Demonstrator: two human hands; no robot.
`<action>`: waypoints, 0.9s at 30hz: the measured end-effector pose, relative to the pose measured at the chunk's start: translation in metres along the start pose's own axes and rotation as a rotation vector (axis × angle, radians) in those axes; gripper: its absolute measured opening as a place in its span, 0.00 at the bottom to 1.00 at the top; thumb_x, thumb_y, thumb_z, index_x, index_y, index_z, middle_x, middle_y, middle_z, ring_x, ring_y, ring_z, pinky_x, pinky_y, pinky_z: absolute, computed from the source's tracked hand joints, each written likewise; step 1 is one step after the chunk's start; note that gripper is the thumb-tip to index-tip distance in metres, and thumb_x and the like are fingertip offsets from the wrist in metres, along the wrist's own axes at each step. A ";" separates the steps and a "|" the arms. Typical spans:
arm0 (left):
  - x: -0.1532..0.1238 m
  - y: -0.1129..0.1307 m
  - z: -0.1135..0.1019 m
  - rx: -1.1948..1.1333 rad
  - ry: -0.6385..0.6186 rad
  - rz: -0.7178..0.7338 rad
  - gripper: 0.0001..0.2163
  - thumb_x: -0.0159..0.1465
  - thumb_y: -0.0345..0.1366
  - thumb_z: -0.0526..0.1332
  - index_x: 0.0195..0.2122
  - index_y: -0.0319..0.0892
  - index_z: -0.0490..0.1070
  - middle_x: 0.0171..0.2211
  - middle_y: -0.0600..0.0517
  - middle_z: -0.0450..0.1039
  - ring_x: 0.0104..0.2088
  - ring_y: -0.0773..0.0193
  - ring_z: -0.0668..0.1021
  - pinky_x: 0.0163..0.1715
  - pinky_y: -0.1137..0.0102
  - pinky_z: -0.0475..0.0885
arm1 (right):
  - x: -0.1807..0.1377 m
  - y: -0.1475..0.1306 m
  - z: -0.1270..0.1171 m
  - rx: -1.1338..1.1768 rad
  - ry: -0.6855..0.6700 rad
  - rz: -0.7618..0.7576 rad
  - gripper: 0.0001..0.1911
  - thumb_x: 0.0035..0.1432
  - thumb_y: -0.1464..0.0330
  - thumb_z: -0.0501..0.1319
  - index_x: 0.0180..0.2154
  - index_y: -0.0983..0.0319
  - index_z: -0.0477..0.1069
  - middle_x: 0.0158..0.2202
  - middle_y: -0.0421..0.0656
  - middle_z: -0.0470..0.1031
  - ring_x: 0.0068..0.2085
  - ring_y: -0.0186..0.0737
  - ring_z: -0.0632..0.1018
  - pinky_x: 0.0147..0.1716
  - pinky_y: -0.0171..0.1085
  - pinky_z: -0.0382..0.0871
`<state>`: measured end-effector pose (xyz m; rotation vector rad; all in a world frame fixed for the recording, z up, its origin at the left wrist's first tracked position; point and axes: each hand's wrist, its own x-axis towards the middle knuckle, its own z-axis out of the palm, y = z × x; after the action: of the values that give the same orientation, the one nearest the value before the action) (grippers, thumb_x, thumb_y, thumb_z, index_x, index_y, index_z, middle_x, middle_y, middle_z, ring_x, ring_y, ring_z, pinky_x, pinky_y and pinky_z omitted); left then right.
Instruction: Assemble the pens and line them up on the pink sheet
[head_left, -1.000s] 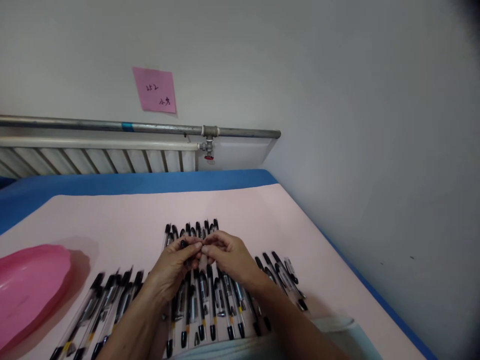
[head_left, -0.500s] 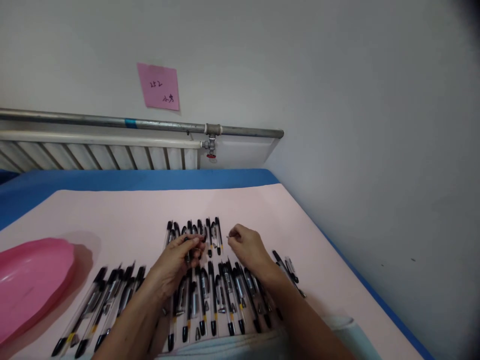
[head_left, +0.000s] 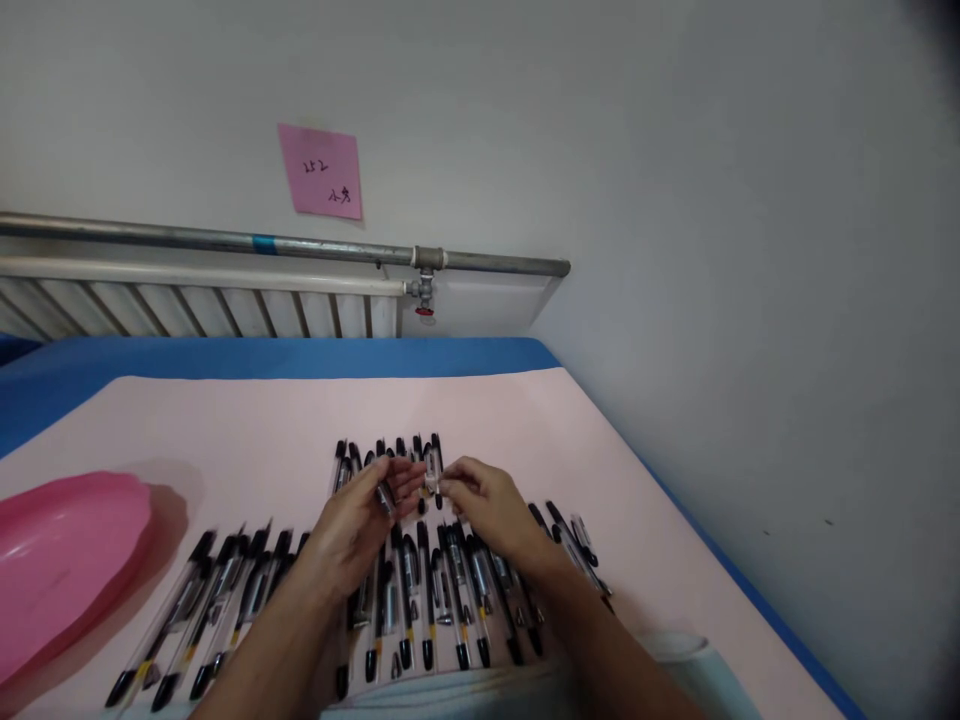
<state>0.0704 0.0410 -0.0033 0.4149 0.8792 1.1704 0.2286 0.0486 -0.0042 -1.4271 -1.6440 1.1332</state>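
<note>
My left hand (head_left: 358, 520) is palm up over the table, its fingers stretched to the right. Under its thumb lies a short dark pen part (head_left: 385, 497). Close by on the right, my right hand (head_left: 491, 505) has thumb and forefinger pinched together; what is between them is too small to make out. Behind the hands is a row of black-and-clear pens (head_left: 343, 465), partly covered by the left fingers. Nearer to me lies a wider group of pens (head_left: 427, 600) with loose clear pieces and small metal tips (head_left: 397, 665) among them.
A pink plastic basin (head_left: 67, 570) stands at the left. More pens (head_left: 180, 610) lie beside it, and a few (head_left: 574, 540) are right of my right forearm. The pink tabletop (head_left: 225, 420) meets a wall on the right. A radiator and pipe (head_left: 337, 250) run behind.
My right hand has moved slightly left, closer to the left one. The left fingers have opened out flatter, and the pen part now shows under the thumb.
</note>
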 end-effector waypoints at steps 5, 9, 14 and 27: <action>-0.009 -0.011 0.013 -0.014 -0.069 0.060 0.11 0.59 0.38 0.57 0.35 0.36 0.73 0.38 0.44 0.74 0.40 0.59 0.75 0.40 0.66 0.69 | -0.014 -0.014 0.032 0.357 -0.132 -0.004 0.06 0.46 0.72 0.59 0.31 0.61 0.67 0.25 0.36 0.68 0.25 0.30 0.70 0.26 0.30 0.65; -0.012 -0.016 0.016 0.031 -0.074 0.087 0.13 0.56 0.40 0.60 0.38 0.38 0.73 0.41 0.45 0.74 0.43 0.58 0.74 0.42 0.66 0.67 | -0.012 -0.012 0.036 0.405 -0.071 -0.004 0.07 0.45 0.74 0.58 0.30 0.61 0.65 0.23 0.35 0.66 0.24 0.29 0.69 0.25 0.30 0.64; -0.003 -0.011 0.006 0.098 0.075 0.166 0.17 0.53 0.42 0.62 0.44 0.43 0.70 0.48 0.45 0.70 0.49 0.57 0.71 0.48 0.63 0.62 | 0.016 0.009 0.006 -0.006 0.240 0.009 0.07 0.49 0.66 0.57 0.33 0.61 0.65 0.25 0.37 0.69 0.26 0.32 0.70 0.25 0.31 0.63; -0.001 -0.005 -0.001 0.127 0.131 0.210 0.17 0.51 0.46 0.63 0.37 0.40 0.73 0.44 0.45 0.72 0.45 0.56 0.72 0.43 0.63 0.65 | 0.038 0.037 0.004 -0.424 0.248 -0.076 0.05 0.50 0.68 0.55 0.25 0.61 0.67 0.22 0.39 0.69 0.25 0.34 0.68 0.25 0.31 0.55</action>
<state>0.0729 0.0385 -0.0071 0.5491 1.0465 1.3502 0.2336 0.0862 -0.0418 -1.6707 -1.8045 0.5535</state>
